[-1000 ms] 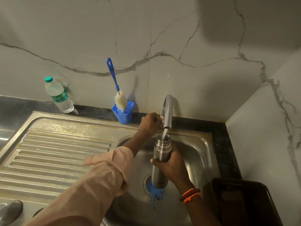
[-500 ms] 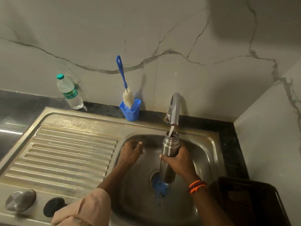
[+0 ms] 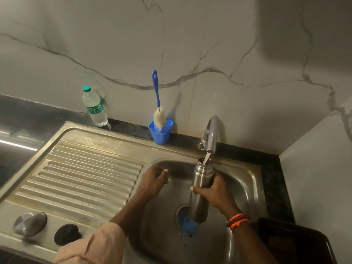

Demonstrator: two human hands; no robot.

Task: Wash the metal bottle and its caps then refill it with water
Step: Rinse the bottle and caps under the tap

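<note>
Right hand (image 3: 213, 193) wraps tall steel bottle (image 3: 201, 189) under chrome tap (image 3: 210, 134) | left hand (image 3: 154, 180) at 9 o'clock, loosely curled, empty | risk: overflow; wet slip.

A home kitchen is shown: a stainless steel sink (image 3: 247, 180) with a ribbed draining board (image 3: 85, 176) is set into a dark stone desk (image 3: 274, 168), and a curved tap (image 3: 210, 134) is mounted behind the basin with water running from it. The walls (image 3: 209, 44) are clad in pale marble-look tiles with grey veins. A bottle brush (image 3: 157, 103) standing in a blue cup (image 3: 161, 135) and a plastic water bottle (image 3: 94, 107) are kept along the back edge, as is usual at a household washing-up spot.
</note>
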